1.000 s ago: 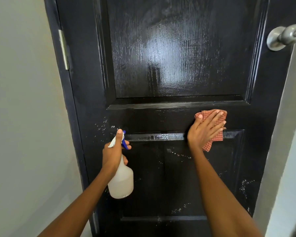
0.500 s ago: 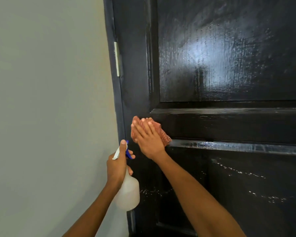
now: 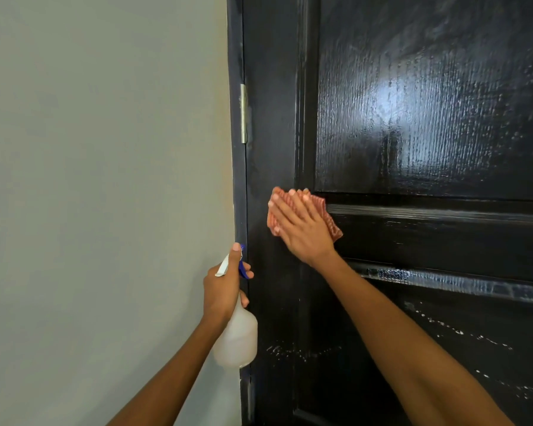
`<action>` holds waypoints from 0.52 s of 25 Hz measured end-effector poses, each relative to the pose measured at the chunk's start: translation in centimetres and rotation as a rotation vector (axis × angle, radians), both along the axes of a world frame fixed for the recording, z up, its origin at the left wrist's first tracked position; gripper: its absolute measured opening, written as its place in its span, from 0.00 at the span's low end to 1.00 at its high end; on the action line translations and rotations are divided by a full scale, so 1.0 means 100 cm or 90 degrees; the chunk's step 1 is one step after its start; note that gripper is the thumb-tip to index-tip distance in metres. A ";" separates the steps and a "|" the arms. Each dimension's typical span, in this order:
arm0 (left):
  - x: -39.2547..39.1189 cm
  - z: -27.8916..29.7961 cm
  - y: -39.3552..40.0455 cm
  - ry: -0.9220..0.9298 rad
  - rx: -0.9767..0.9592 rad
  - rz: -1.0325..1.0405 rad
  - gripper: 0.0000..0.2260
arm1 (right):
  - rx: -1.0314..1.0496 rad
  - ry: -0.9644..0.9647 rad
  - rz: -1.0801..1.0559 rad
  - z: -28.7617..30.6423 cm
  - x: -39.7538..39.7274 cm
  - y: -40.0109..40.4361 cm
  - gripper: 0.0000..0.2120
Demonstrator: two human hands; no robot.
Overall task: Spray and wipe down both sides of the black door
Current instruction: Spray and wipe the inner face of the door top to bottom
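My right hand (image 3: 302, 232) lies flat on the red checked cloth (image 3: 331, 221) vs the glossy black panelled door (image 3: 413, 118), left hand (image 3: 223, 290) gripping the translucent plastic spray bottle (image 3: 237, 342) (droplets lower down): cloth may slip, leaving streaks w/ uneven pressure.

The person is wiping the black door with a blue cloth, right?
Not quite. The head view shows the cloth is red-and-white checked, not blue. The right hand presses it flat on the black door.

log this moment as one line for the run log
step: wiping door near hinge | right hand: flat on cloth | left hand: holds spray bottle | droplets low on door
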State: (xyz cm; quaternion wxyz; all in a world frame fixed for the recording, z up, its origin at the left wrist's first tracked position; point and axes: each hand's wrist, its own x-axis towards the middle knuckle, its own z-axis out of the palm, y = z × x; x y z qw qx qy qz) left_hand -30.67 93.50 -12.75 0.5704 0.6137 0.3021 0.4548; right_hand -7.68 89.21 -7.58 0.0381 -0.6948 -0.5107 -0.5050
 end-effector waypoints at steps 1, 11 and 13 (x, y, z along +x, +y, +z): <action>-0.001 0.002 0.000 -0.004 -0.001 0.003 0.33 | 0.028 -0.005 0.006 0.022 -0.002 0.009 0.31; -0.003 -0.009 0.016 0.018 0.032 0.024 0.31 | -0.279 -0.087 0.034 -0.032 -0.024 0.065 0.30; -0.002 -0.008 0.020 0.037 0.028 0.046 0.34 | -0.420 -0.147 0.035 -0.059 -0.027 0.055 0.29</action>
